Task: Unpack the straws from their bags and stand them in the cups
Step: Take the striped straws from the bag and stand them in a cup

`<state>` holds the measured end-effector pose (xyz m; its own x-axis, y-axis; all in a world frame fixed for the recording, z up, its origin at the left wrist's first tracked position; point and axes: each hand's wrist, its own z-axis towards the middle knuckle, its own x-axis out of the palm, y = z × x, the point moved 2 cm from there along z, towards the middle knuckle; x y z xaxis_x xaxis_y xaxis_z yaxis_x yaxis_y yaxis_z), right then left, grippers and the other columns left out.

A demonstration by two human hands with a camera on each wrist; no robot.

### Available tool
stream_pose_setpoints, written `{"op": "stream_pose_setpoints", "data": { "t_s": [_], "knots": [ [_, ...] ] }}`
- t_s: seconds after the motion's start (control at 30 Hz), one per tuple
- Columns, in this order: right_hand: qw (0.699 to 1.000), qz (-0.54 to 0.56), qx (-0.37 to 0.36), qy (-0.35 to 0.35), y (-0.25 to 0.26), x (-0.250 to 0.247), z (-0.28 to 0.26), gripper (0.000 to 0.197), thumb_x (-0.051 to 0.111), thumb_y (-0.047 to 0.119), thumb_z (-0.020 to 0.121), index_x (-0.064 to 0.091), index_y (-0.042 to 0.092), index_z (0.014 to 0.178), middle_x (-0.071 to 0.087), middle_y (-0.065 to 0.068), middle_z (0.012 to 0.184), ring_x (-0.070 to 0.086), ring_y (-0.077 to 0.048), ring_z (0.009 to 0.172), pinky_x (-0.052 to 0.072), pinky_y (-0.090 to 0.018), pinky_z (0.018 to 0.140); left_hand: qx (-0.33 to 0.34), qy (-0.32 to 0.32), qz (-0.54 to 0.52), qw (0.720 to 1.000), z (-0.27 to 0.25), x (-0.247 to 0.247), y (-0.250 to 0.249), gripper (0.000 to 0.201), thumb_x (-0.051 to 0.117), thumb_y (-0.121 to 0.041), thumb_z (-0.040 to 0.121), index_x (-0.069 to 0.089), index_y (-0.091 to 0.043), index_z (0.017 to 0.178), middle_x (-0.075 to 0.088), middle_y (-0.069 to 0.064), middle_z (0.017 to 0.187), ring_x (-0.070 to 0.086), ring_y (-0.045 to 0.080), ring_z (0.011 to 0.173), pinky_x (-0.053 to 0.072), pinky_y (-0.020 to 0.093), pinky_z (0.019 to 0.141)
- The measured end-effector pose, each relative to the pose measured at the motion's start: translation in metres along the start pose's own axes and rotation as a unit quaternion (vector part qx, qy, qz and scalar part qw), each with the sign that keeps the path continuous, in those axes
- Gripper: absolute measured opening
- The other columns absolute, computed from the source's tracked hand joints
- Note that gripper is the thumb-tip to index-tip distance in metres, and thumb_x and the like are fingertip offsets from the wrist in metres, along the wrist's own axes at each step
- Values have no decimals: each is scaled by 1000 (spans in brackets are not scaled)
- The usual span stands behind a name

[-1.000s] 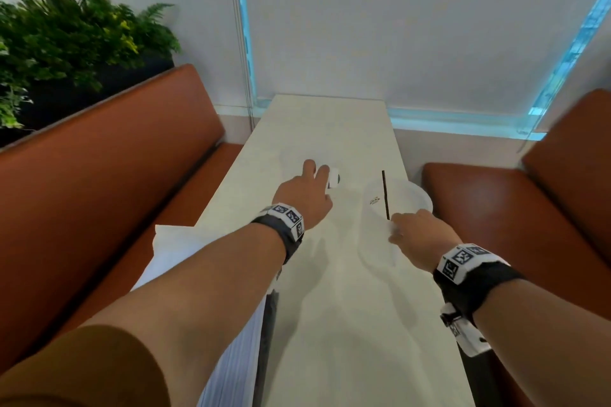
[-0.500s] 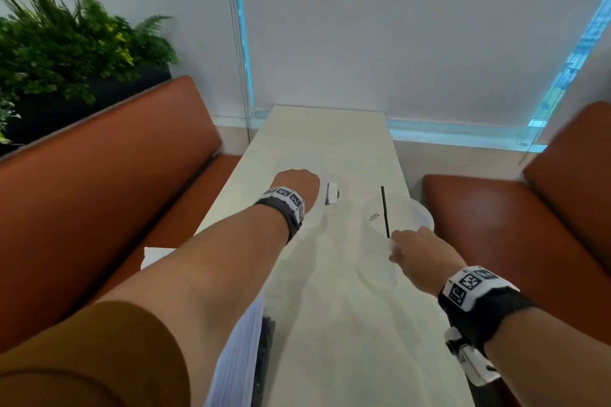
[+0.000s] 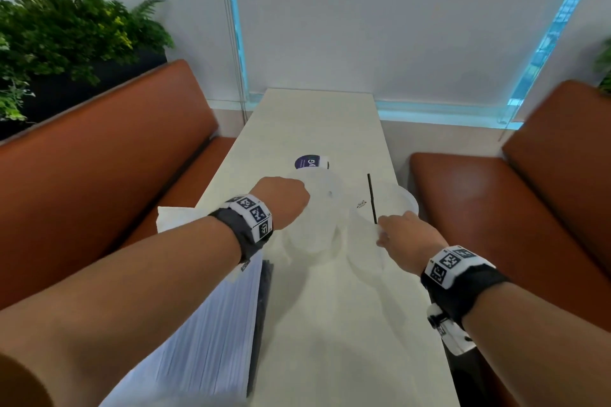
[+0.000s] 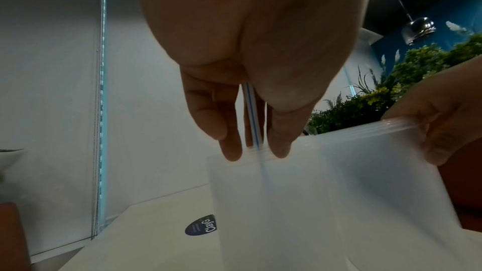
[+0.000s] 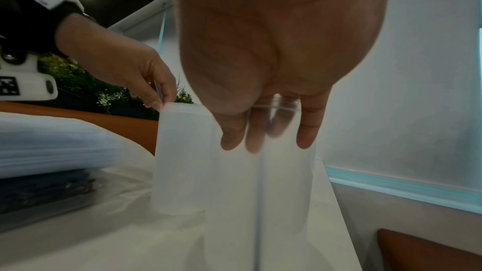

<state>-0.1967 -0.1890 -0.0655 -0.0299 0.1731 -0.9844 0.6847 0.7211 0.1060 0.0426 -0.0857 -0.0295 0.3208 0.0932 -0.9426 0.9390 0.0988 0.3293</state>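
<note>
Pale worktop [image 3: 330,324] between orange booth seats [image 3: 99,182] carries the work: a clear zip bag [image 4: 326,182] held upright above it. Only the left wrist view shows the blue-striped straw [image 4: 251,114] pinched in the left hand [image 3: 281,200]; the right hand [image 3: 408,235] grips the bag's top edge. Head view adds a black straw [image 3: 372,198] standing in a clear cup [image 3: 401,201].

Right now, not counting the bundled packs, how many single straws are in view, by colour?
Black straw: 1
Striped straw: 1
Total: 2
</note>
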Motion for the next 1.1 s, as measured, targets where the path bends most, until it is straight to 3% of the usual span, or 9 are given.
{"op": "stream_pose_setpoints", "data": {
  "t_s": [0.17, 0.37, 0.5, 0.6, 0.7, 0.77, 0.9, 1.03, 1.1],
  "knots": [
    [999, -29, 14, 1, 4, 3, -21, 8, 47, 29, 104, 46, 21, 105, 58, 1, 108, 44, -23, 115, 47, -38, 92, -17, -2, -16, 1000, -27, -3, -14, 26, 42, -18, 103, 66, -19, 110, 60, 0, 109, 64, 26, 90, 50, 35, 72],
    [999, -47, 9, -4, -1, 7, -12, 21, 47, 30, 104, 50, 19, 121, 54, -1, 117, 44, -25, 116, 46, -34, 89, -45, -5, -75, 996, -35, -5, -15, 28, 44, -24, 102, 63, -22, 122, 57, 0, 122, 65, 26, 95, 54, 38, 81],
    [1000, -13, 4, -28, -4, 4, -4, 29, 53, 33, 102, 51, 23, 129, 51, 1, 123, 42, -22, 120, 46, -36, 91, -87, -106, -185, 973, -47, -4, -7, 53, 52, -58, 91, 42, -38, 140, 37, -6, 145, 66, 23, 88, 53, 34, 75],
    [999, -22, 8, -40, 3, -5, -9, 47, 61, 38, 95, 46, 30, 139, 41, 5, 142, 35, -20, 133, 49, -36, 93, -157, -191, -273, 930, -65, 1, 8, 59, 45, -70, 83, 42, -42, 135, 36, -10, 139, 60, 18, 75, 46, 28, 69],
    [981, -25, -40, -186, 42, -11, -33, 44, 61, 47, 86, 57, 29, 127, 52, 3, 126, 49, -22, 116, 53, -38, 82, -247, -218, -335, 883, -86, 15, 40, 48, 47, -65, 88, 52, -37, 127, 45, -7, 130, 60, 19, 81, 42, 29, 73],
    [967, 27, -74, -242, 82, -1, -49, 37, 49, 54, 85, 61, 30, 111, 58, 8, 101, 57, -19, 94, 51, -36, 72, -307, -146, -343, 875, -102, 35, 69, 44, 48, -59, 93, 56, -31, 126, 47, -1, 131, 59, 22, 89, 44, 32, 79],
    [980, 199, -1, 23, 158, 42, -42, 49, 40, 73, 91, 48, 32, 116, 60, 12, 92, 60, -12, 86, 45, -32, 74, -384, 79, -267, 880, -136, 87, 112, 66, 45, -62, 92, 48, -18, 141, 42, 17, 144, 49, 35, 124, 42, 42, 102],
    [912, 381, 35, 145, 215, 59, -15, 58, 45, 77, 89, 52, 20, 86, 58, -1, 81, 59, -18, 74, 46, -31, 70, -442, 131, -338, 820, -163, 125, 121, 92, 49, -80, 77, 51, -13, 140, 54, 16, 141, 55, 36, 124, 45, 40, 102],
    [868, 459, 78, 175, 231, 66, -7, 60, 54, 76, 85, 61, 19, 102, 67, 0, 98, 67, -22, 90, 53, -32, 74, -457, 125, -396, 786, -171, 136, 123, 99, 53, -85, 74, 53, -11, 139, 57, 13, 140, 59, 33, 120, 47, 37, 98]
  ]
}}
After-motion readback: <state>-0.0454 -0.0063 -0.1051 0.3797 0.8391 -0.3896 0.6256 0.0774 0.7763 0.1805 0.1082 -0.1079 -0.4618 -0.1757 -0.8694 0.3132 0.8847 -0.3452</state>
